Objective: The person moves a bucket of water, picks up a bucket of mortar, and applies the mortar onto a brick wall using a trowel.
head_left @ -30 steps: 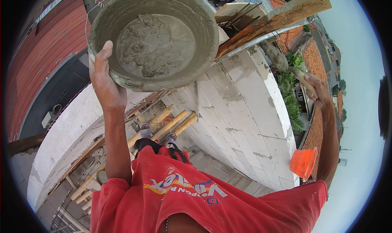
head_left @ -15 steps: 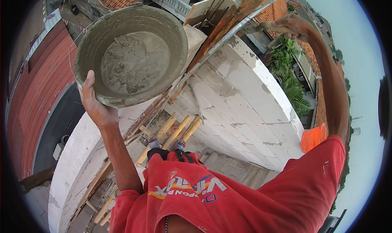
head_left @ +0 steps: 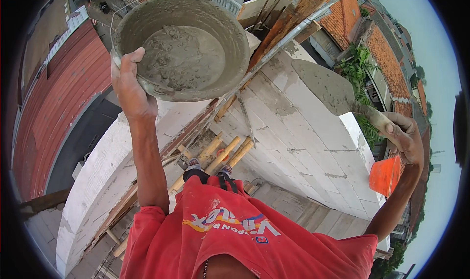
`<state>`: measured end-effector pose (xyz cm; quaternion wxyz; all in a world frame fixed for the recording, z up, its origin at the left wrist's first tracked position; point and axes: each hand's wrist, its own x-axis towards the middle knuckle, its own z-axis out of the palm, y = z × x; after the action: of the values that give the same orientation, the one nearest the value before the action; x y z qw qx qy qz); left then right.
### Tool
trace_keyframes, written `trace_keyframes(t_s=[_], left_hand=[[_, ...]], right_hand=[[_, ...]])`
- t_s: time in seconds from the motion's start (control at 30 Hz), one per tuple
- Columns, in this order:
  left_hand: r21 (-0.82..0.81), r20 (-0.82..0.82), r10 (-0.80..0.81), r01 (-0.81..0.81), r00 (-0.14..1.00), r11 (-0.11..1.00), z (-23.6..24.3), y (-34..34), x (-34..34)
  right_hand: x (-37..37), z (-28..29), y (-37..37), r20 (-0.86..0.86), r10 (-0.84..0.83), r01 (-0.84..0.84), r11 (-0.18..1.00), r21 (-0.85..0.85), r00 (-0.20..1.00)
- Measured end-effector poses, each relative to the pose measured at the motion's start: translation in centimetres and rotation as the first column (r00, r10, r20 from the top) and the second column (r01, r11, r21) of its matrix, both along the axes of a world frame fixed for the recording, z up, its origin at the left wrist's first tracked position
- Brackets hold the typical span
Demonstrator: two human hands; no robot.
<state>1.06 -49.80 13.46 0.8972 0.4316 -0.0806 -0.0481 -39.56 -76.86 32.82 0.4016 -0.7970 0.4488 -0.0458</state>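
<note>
Mortar [head_left: 183, 58], grey and wet, lies in the bottom of a round, cement-caked pan [head_left: 181, 46] that is held up high at the upper left of the view, tipped so that its inside faces the camera. The left hand [head_left: 128, 90] grips the pan at its lower left rim, thumb hooked over the edge and into the bowl, the other fingers hidden behind the pan's wall. Out to the right, the right hand [head_left: 404, 139] is closed around the handle of a trowel [head_left: 325, 88], whose broad blade, smeared grey, points up and to the left and shows in front of the white block wall [head_left: 303, 137]. The trowel is well apart from the pan. The wall's top edge runs beside a wooden plank [head_left: 293, 17] just right of the pan's rim. An orange bucket [head_left: 384, 175] shows near the right forearm, below the trowel hand. Far below, between the arms, the person's shoes [head_left: 208, 172] stand on bamboo poles [head_left: 223, 154], and a red shirt [head_left: 230, 235] fills the lower middle.
</note>
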Motion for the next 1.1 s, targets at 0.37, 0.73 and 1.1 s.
trace_keyframes(t_s=[0.37,0.73,1.1], left_hand=[[0.179,0.212,-0.039,0.0,0.976,0.984,-0.1,-0.2,-0.8],[0.086,0.219,-0.024,0.006,0.975,0.996,-0.2,0.3,-1.9],[0.062,0.174,-0.008,-0.003,0.985,0.998,-0.6,1.2,-1.5]], right_hand=[[21.8,-8.1,3.4,-0.314,0.573,-0.523,0.244,-0.817,0.757],[24.6,-10.3,6.9,0.106,0.548,-0.558,0.815,0.158,0.83],[23.1,-10.8,6.8,0.349,0.296,-0.414,0.845,0.338,0.889]])
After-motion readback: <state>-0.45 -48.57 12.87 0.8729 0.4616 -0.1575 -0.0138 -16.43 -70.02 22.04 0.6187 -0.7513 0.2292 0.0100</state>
